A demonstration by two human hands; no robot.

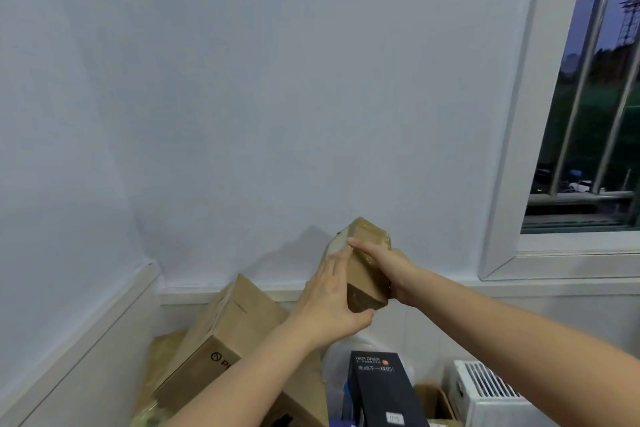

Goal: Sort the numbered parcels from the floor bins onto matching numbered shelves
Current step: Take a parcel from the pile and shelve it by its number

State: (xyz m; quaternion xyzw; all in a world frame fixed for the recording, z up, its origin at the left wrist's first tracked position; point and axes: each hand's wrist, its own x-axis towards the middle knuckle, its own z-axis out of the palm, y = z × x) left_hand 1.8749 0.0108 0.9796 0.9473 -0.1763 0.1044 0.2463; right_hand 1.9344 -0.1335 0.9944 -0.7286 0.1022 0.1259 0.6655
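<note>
1. We hold a small parcel (pixel 363 270) between our left hand (pixel 329 302) and right hand (pixel 388 267), above the pile.
2. Below left lies a large carton (pixel 221 333); below right a hair drier box (pixel 381 388).
3. A window (pixel 588 97) sits far right.

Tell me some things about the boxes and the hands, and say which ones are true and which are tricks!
1. Both hands hold the small brown parcel. True: the left hand and the right hand grip it from either side.
2. The small brown parcel rests on the floor. False: it is held up in front of the wall.
3. The black box says HAIR DRIER. True.
4. The window is on the left. False: it is on the right.
5. A big cardboard box leans tilted below the hands. True.
</note>
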